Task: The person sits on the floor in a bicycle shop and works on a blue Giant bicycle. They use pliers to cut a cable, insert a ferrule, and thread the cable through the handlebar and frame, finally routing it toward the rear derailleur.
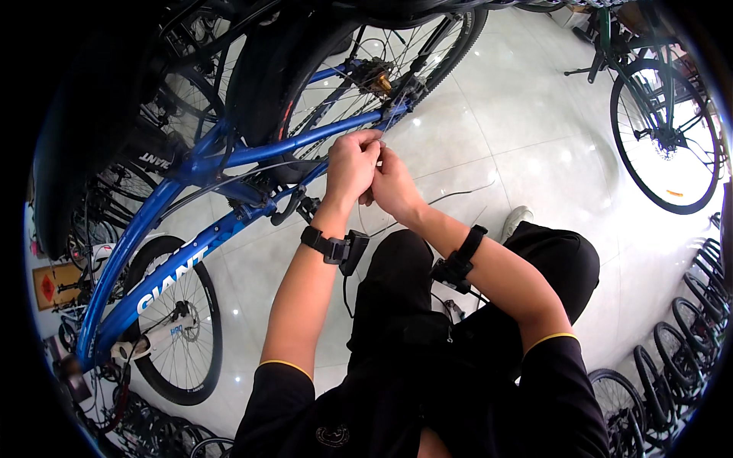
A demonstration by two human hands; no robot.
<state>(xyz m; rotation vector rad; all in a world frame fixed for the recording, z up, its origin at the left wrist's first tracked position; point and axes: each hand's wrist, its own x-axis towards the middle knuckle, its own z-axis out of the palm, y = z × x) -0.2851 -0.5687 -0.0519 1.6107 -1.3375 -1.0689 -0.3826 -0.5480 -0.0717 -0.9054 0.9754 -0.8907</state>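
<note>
My two hands meet at the centre, close beside the rear of a blue bicycle frame (305, 143). The left hand (351, 169) is closed, its thumb and fingers pinched together. Against it sits my right hand (397, 185), also closed, with fingertips touching those of the left. A thin cable (391, 122) runs from the pinched fingers toward the rear axle area; the fingers hide the part between them. Just beyond them is the rear wheel with its sprocket cassette (372, 77). Another dark, thin cable (466, 191) curves out behind my right wrist.
The bicycle's front wheel (177, 320) is at the lower left. A bicycle with a black wheel (664, 137) stands at the far right, and a row of tyres (676, 351) lines the lower right. My knees are below my hands, over a pale tiled floor (527, 153).
</note>
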